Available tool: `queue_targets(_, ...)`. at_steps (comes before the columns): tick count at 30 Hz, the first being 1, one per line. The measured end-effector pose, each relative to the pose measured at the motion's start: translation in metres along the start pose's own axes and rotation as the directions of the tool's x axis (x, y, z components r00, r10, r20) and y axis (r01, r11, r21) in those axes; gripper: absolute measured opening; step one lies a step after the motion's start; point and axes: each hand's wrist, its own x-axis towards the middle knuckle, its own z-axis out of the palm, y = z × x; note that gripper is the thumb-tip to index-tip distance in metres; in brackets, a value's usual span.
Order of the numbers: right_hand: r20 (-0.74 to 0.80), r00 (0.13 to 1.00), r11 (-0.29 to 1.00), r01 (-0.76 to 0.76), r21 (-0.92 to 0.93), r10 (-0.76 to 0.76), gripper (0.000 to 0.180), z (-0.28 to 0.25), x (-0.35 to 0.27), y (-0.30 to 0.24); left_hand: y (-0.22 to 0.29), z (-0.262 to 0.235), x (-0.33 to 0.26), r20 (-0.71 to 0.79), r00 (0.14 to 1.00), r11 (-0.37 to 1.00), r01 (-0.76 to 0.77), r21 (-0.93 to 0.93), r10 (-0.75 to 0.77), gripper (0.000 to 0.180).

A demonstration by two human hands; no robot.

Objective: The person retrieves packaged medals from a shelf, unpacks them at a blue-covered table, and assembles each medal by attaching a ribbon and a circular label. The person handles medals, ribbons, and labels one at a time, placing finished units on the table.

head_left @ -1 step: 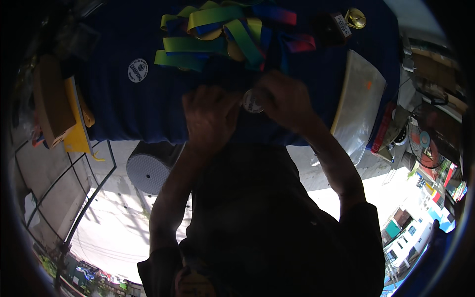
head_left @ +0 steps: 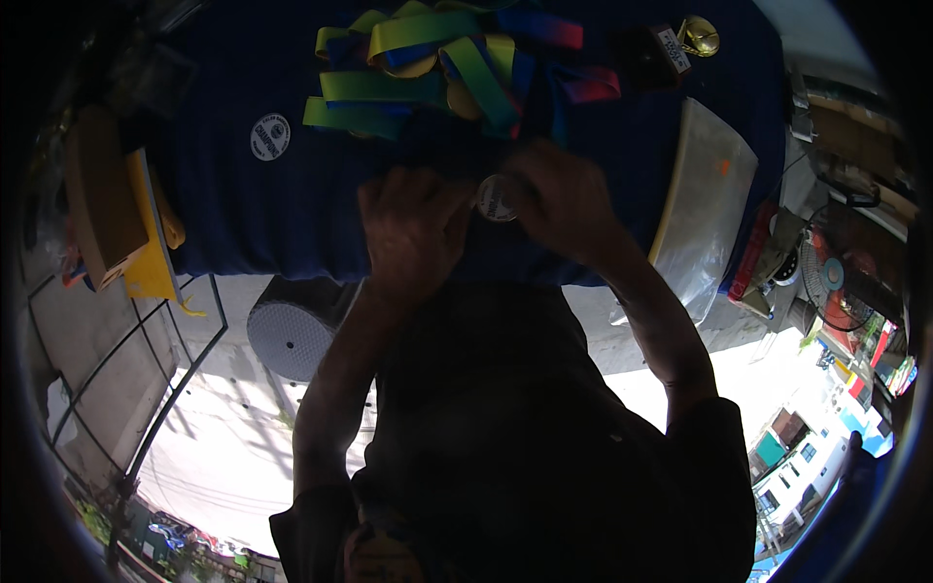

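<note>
Both hands meet over the dark blue cloth-covered table [head_left: 243, 223]. The right hand [head_left: 559, 199] curls its fingers around a round silver medal disc [head_left: 497, 198], pinching its edge. The left hand [head_left: 413, 228] is half closed, touching the disc from 9 o'clock; whether it grips cannot be told. At 12 o'clock lies a heap of green, yellow and blue ribbons [head_left: 437, 68]. A small round white badge [head_left: 270, 137] sits at 10 o'clock, well apart.
</note>
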Motion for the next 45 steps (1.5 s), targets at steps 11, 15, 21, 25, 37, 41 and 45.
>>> queue_targets(11, -0.048, 0.999, 1.000, 0.021, -0.002, -0.021, 0.017, 0.006, -0.005, 0.008, -0.003, -0.001, 0.002, 0.018, 0.999, 0.999, -0.037, -0.013, 0.037, 0.019)
queue_targets(15, -0.066, 0.997, 0.999, 0.035, -0.006, -0.035, 0.014, 0.008, -0.007, 0.002, -0.004, -0.003, 0.000, 0.006, 0.997, 0.997, -0.074, -0.018, 0.074, 0.021)
queue_targets(21, -0.055, 0.998, 0.999, 0.035, -0.036, -0.037, 0.018, 0.008, -0.003, -0.001, -0.003, -0.004, 0.000, 0.036, 0.999, 0.999, -0.041, -0.010, 0.041, 0.021)
queue_targets(25, -0.023, 0.999, 0.998, 0.028, -0.052, -0.029, 0.019, 0.008, -0.002, -0.003, -0.002, -0.003, 0.000, 0.038, 0.998, 0.998, -0.057, -0.011, 0.058, 0.020)
queue_targets(37, -0.098, 0.993, 0.994, 0.056, -0.091, -0.065, 0.017, 0.011, 0.001, -0.009, -0.002, 0.000, -0.001, 0.002, 0.998, 0.998, -0.063, 0.014, 0.063, 0.017)
queue_targets(41, -0.093, 0.986, 0.989, 0.131, -0.066, -0.137, 0.018, 0.013, 0.001, -0.009, -0.003, 0.000, -0.002, -0.008, 0.998, 0.998, -0.062, 0.006, 0.062, 0.016)
queue_targets(45, -0.104, 0.992, 0.992, 0.062, -0.108, -0.074, 0.017, 0.016, 0.001, -0.009, -0.003, 0.001, -0.002, 0.018, 0.998, 0.998, -0.062, 0.016, 0.062, 0.017)
